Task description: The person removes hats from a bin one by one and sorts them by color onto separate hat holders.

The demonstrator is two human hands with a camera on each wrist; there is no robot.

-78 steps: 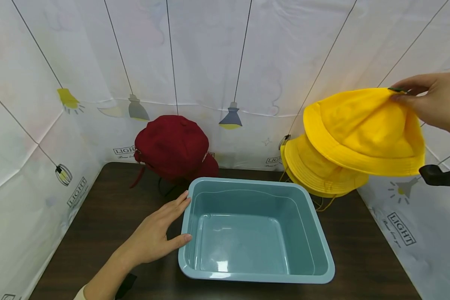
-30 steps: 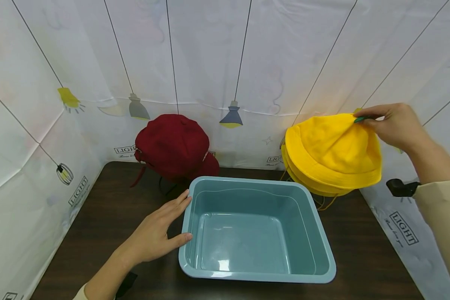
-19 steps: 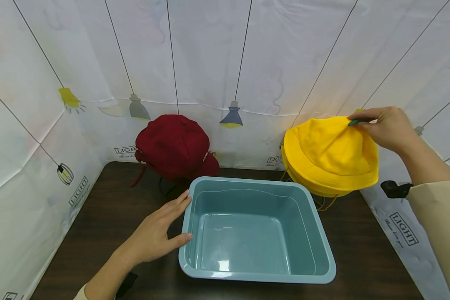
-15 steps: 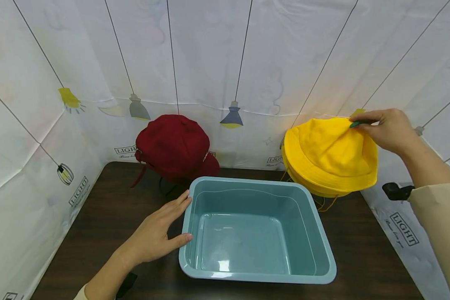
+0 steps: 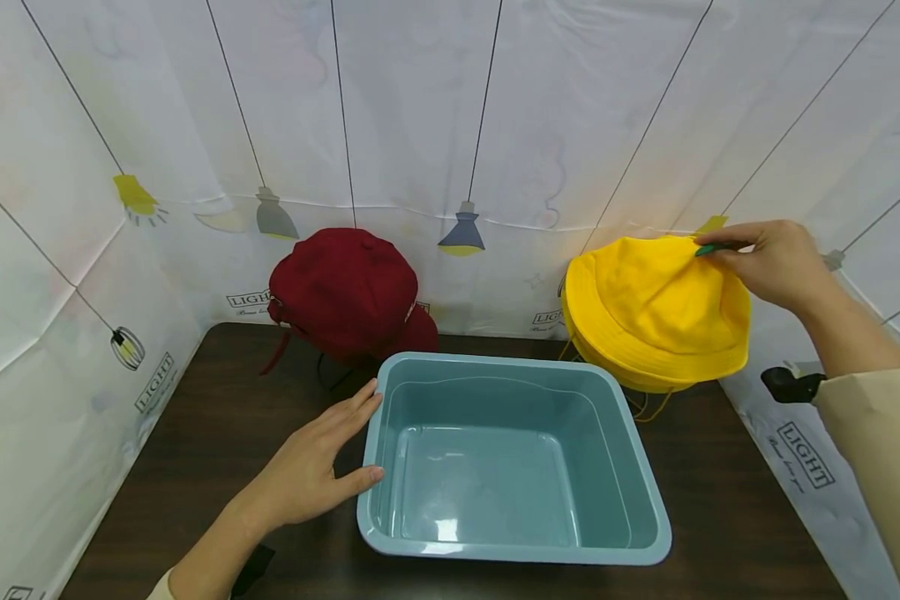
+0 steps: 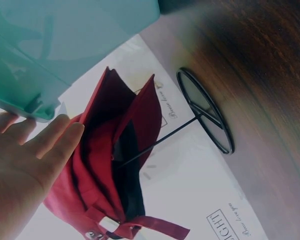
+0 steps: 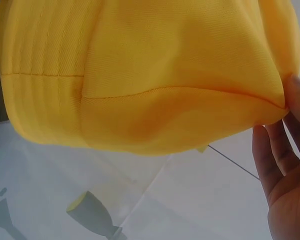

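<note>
My right hand (image 5: pixel 776 262) pinches the crown tip of a yellow bucket hat (image 5: pixel 645 300), beside a small green leaf-shaped tab (image 5: pixel 708 248). This hat sits over a second yellow bucket hat, which is almost wholly covered; its cords hang below. In the right wrist view, the crown fabric (image 7: pixel 180 55) is drawn toward my fingertips. My left hand (image 5: pixel 307 462) rests with straight fingers along the left rim of a blue-green plastic basin (image 5: pixel 513 554). Nothing lies in the basin.
A dark red cap (image 5: pixel 345 292) stands behind the basin on a black wire stand (image 6: pixel 205 115), its strap hanging down. All of it is on a dark wooden table (image 5: pixel 180 475). White printed sheeting (image 5: pixel 420 100) rises along the back and sides.
My right hand has brought the yellow hat left and down, from hanging off to the right to covering the second hat. In the last half second it shifts barely. My left hand stays put.
</note>
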